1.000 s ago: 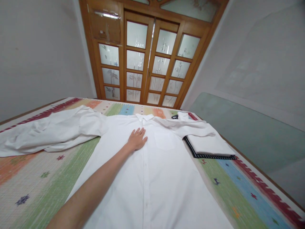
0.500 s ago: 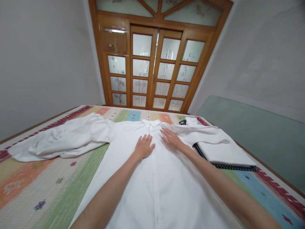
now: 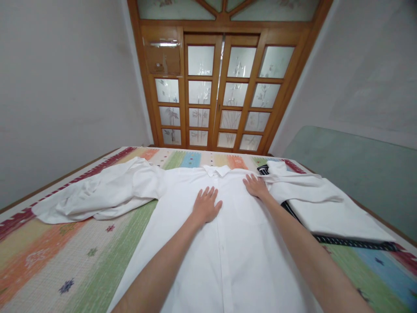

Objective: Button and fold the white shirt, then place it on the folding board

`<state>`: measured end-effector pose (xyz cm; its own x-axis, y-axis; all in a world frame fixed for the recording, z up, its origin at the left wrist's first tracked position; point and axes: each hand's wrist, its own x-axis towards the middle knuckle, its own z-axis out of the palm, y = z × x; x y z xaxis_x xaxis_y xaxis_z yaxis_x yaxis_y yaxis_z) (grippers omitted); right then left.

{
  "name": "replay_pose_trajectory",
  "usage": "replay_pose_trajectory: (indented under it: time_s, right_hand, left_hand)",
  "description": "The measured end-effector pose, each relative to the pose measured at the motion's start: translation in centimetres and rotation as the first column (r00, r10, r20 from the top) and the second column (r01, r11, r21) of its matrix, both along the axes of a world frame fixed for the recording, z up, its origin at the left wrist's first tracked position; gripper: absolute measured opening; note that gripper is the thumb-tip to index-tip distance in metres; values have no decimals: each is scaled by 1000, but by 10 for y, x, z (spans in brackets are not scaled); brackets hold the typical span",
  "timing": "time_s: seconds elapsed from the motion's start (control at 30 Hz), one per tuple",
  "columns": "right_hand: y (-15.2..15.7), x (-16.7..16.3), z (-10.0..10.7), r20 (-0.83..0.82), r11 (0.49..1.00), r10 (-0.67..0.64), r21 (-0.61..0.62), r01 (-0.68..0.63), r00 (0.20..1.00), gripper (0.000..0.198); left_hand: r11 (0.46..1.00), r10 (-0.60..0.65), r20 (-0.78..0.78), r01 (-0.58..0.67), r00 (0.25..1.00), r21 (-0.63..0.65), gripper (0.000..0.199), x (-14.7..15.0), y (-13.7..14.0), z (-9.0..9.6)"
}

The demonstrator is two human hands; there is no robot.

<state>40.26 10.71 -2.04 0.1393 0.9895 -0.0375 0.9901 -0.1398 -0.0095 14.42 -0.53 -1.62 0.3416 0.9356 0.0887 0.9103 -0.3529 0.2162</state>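
Observation:
A white button-up shirt lies spread front side up, its collar at the far end and its button strip running toward me. My left hand rests flat on the chest, just left of the button strip, fingers spread. Farther right, near the shoulder, my right hand is pressed flat on the cloth with its fingers apart. The left sleeve stretches out rumpled to the side. On the right, the other sleeve lies partly over a folded white garment.
A striped, patterned bedspread lies under the shirt. At the right are a folded white garment with black patterned cloth beneath it, and a small black-and-white bundle. Beyond stand wooden glazed doors; a pale green panel is at the right.
My right hand has slid rightward across the shirt from near the button strip toward the shoulder. My left hand stays on the chest. The view has shifted slightly.

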Motion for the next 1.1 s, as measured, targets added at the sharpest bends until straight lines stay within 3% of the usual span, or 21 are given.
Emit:
replay_pose_trajectory:
  time_s: [0.27, 0.37, 0.43, 0.5, 0.6, 0.83, 0.97, 1.1]
  right_hand:
    - [13, -13, 10, -26, 984, -179, 17, 179, 984, 62]
    - [19, -29, 13, -18, 993, 8, 117, -6, 1000, 54]
    - [22, -40, 13, -10, 956, 207, 214, -200, 978, 53]
    - [23, -50, 11, -22, 927, 294, 252, -279, 956, 52]
    - [20, -60, 11, -37, 942, 267, 219, -253, 963, 48]
    - [11, -69, 13, 114, 955, 195, 205, -215, 974, 40]
    - [22, -66, 10, 74, 939, 278, 190, -287, 958, 42]
    - [33, -69, 5, -6, 961, 233, 153, -230, 972, 49]
  left_hand:
    - [1000, 0, 4, 0, 1000, 12, 63, 1, 2, -5]
    - [1000, 5, 5, -5, 1000, 26, 62, 1, 2, -6]
    - [999, 8, 0, -8, 1000, 32, 62, 1, 2, -6]
    - [999, 10, -6, -10, 1000, 36, 61, 1, 1, -5]
    - [999, 11, -6, -10, 1000, 41, 61, 1, 1, -5]
    - [998, 17, 12, -18, 1000, 61, 60, 3, 3, -8]
    - [998, 18, 12, -18, 1000, 60, 60, 5, 2, -8]
    - [999, 14, 5, -14, 1000, 50, 61, 4, 1, -8]
